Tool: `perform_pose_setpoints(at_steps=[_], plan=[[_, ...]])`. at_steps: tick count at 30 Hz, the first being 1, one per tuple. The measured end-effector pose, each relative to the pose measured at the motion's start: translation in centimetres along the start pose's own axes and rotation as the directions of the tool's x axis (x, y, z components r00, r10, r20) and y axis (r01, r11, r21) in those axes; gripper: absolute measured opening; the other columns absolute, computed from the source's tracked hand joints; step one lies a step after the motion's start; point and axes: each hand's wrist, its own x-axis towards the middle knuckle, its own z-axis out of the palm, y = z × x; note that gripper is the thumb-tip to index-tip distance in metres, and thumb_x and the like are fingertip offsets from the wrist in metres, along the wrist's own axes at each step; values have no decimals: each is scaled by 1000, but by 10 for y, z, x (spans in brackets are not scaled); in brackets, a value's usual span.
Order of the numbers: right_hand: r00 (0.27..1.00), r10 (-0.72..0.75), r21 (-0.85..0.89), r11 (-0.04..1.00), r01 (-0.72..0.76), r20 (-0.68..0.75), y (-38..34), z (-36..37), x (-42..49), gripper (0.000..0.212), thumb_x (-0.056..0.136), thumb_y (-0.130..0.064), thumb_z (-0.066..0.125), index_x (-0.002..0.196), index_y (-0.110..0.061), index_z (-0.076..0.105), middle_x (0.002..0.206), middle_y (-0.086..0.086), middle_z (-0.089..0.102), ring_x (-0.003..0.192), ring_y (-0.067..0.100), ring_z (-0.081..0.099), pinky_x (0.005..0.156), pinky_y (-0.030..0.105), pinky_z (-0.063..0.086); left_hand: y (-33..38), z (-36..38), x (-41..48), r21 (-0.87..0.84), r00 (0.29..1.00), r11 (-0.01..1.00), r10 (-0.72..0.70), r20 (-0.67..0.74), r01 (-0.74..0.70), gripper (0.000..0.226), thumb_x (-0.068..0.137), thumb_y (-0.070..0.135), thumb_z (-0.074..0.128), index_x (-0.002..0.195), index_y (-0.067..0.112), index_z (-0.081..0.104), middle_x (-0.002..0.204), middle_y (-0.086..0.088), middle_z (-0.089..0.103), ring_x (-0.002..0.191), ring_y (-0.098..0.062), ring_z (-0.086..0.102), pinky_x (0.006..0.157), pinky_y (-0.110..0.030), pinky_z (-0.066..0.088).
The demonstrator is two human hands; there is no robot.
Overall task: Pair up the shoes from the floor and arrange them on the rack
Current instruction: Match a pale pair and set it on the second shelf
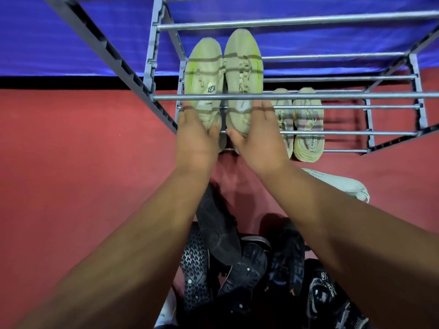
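A person's left hand point(194, 136) and right hand point(256, 138) cup the heels of two olive sneakers point(223, 74), fingers wrapped closed, seating them inside the metal rack point(285, 97); light and soft-sided, they look best gripped at the firmer heel
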Motion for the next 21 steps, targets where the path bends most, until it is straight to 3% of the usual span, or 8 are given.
perform_pose_setpoints(at_steps=[5,9,11,14,18,21], plan=[[996,32,-51,998,-28,83,3,7,7,97,93,-47,75,164,-3,25,169,14,22,156,29,27,127,39,28,2,-1,11,106,984,993,-73,161,56,89,102,29,68,167,5,12,168,-14,27,141,-29,48,108,-32,42],[986,84,-71,995,-74,142,-1,3,7,99,94,-44,74,167,-8,17,173,10,11,158,26,25,127,37,26,-5,-13,16,167,947,986,-64,314,11,103,97,18,74,167,6,-1,173,-16,14,153,-29,34,115,-32,37],[982,117,-49,993,-111,151,-5,2,8,97,94,-39,74,167,-10,18,173,9,11,157,25,25,127,38,27,-7,-21,19,213,926,977,-70,370,-11,103,97,8,70,167,7,-5,171,-18,18,151,-31,36,112,-33,38],[985,134,21,990,-137,113,-10,7,9,93,92,-34,76,165,-9,24,170,10,19,156,25,28,127,38,28,-9,-28,19,240,934,969,-34,354,-56,94,97,6,67,167,6,4,160,-20,35,142,-35,45,106,-33,40],[992,103,46,993,-107,77,-7,8,0,99,92,-33,79,167,-12,18,174,8,12,160,26,18,129,37,20,-13,-22,-8,143,984,987,46,172,-71,59,94,-4,56,150,4,38,142,-17,45,120,-32,55,84,-20,34],[998,39,34,999,-41,53,3,-10,-26,99,86,-36,81,165,-14,24,170,18,15,155,37,25,126,46,29,-16,-10,-45,17,992,999,26,122,-28,59,91,-1,53,148,7,39,140,-15,41,117,-32,53,90,-32,42]])
